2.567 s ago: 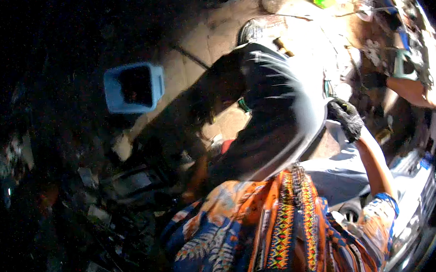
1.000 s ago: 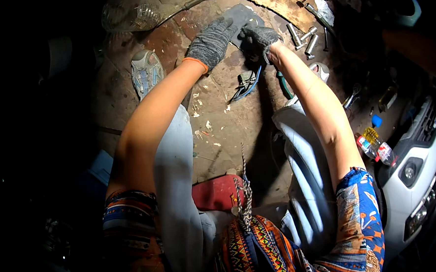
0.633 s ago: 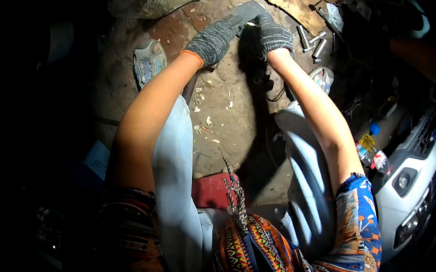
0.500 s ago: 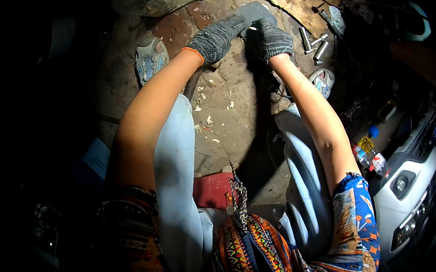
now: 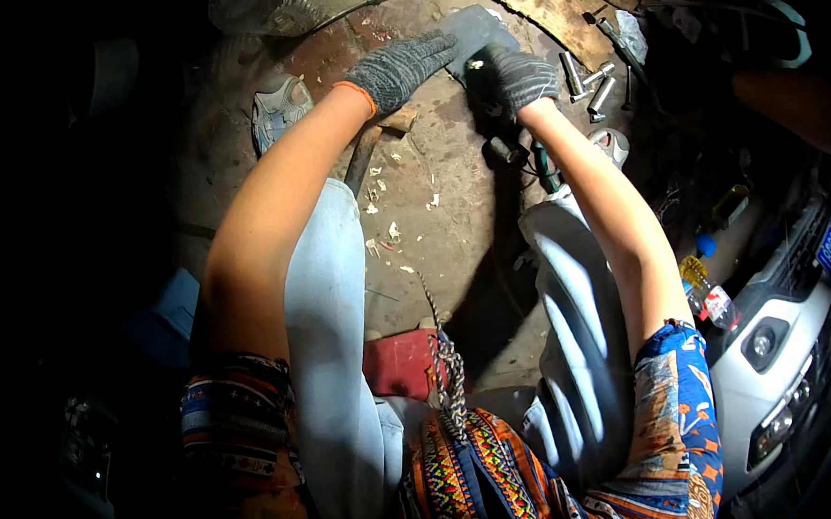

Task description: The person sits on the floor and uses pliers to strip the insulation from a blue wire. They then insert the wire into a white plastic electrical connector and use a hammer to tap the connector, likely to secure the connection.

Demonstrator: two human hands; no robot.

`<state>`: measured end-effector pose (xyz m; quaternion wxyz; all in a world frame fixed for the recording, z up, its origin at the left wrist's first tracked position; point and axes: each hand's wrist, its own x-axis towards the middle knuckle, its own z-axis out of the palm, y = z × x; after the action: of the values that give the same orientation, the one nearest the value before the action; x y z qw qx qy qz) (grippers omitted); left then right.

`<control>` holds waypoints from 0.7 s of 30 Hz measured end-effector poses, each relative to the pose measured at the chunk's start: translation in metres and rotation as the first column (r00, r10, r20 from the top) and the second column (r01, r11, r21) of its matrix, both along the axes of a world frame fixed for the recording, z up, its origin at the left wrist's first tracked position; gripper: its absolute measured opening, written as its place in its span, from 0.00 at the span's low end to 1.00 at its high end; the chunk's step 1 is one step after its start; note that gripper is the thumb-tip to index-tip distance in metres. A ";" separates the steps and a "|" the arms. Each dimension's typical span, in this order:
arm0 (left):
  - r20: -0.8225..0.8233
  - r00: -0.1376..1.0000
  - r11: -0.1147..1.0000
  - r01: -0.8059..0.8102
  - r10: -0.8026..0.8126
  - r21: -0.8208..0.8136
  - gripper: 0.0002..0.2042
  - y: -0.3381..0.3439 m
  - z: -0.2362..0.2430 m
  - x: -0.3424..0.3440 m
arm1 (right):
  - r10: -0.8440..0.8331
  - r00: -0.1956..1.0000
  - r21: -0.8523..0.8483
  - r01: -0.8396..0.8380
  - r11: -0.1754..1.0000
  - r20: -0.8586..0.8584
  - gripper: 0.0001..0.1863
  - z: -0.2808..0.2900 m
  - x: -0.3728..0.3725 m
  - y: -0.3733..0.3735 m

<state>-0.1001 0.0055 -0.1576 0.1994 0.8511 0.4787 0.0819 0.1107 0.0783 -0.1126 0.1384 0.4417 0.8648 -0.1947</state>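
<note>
My left hand (image 5: 401,72), in a dark grey knit glove with an orange cuff, stretches its fingers out flat at the left edge of a flat grey plate (image 5: 479,31). My right hand (image 5: 523,78), gloved alike, is curled at the plate's lower right side. Its fingers are closed, and a small pale bit shows at their tips; what they hold is too small to make out. The plate lies low over the dirty floor. Below my left wrist is a piece of wood (image 5: 397,120) beside a dark bar (image 5: 363,161). A dark cylinder (image 5: 502,150) lies below my right hand.
Chrome metal cylinders (image 5: 599,99) and a long dark tool (image 5: 622,44) lie right of my right hand, near stained cardboard (image 5: 553,13). A red block (image 5: 399,366) sits between my legs. Bottles (image 5: 717,306) and a white car bumper (image 5: 768,344) are at the right.
My right hand has shifted slightly down from the plate, uncovering the dark cylinder below. My left hand has moved slightly left, showing more of the piece of wood. The whole view has shifted slightly.
</note>
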 end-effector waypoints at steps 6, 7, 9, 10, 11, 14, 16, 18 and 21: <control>-0.037 0.999 1.000 0.001 -0.002 -0.026 0.26 0.001 0.007 0.006 | 0.192 0.981 0.165 -0.192 0.967 0.017 0.14 -0.018 0.005 -0.019; -0.031 1.000 1.000 0.006 -0.006 -0.022 0.26 0.001 0.005 0.004 | 0.165 0.986 0.111 -0.164 0.980 -0.001 0.14 -0.007 0.002 -0.014; -0.055 0.998 0.999 0.043 -0.044 -0.011 0.25 0.003 0.009 0.004 | 0.068 0.991 0.128 -0.052 0.990 -0.120 0.13 -0.013 0.017 0.002; -0.044 0.999 1.000 0.028 -0.028 0.003 0.25 0.000 0.007 0.008 | -0.035 0.997 -0.057 0.030 0.998 -0.075 0.13 -0.020 0.022 0.018; -0.040 0.999 1.000 0.008 -0.007 0.018 0.24 -0.004 0.004 0.006 | -0.006 0.999 -0.012 0.006 1.000 -0.043 0.14 -0.007 0.012 0.008; -0.060 0.998 1.000 -0.012 0.011 -0.008 0.24 -0.002 0.005 0.008 | 0.188 0.982 0.225 -0.177 0.958 -0.025 0.14 -0.018 0.007 -0.025; -0.074 0.997 1.000 0.008 -0.009 -0.013 0.24 0.000 0.011 0.006 | 0.131 0.991 0.091 -0.128 0.988 -0.034 0.16 -0.017 0.012 -0.011; -0.064 0.998 1.000 -0.002 0.002 0.012 0.24 0.002 0.009 0.005 | -0.149 0.985 -0.021 0.147 0.989 -0.091 0.18 -0.013 0.018 0.011; -0.019 1.000 1.000 -0.009 0.009 0.007 0.25 -0.001 0.006 0.009 | 0.070 0.992 0.095 -0.079 0.992 0.101 0.13 -0.022 0.011 -0.014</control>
<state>-0.0911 0.0047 -0.1512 0.1916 0.8504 0.4840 0.0763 0.1214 0.0643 -0.1350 0.1657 0.4244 0.8814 -0.1247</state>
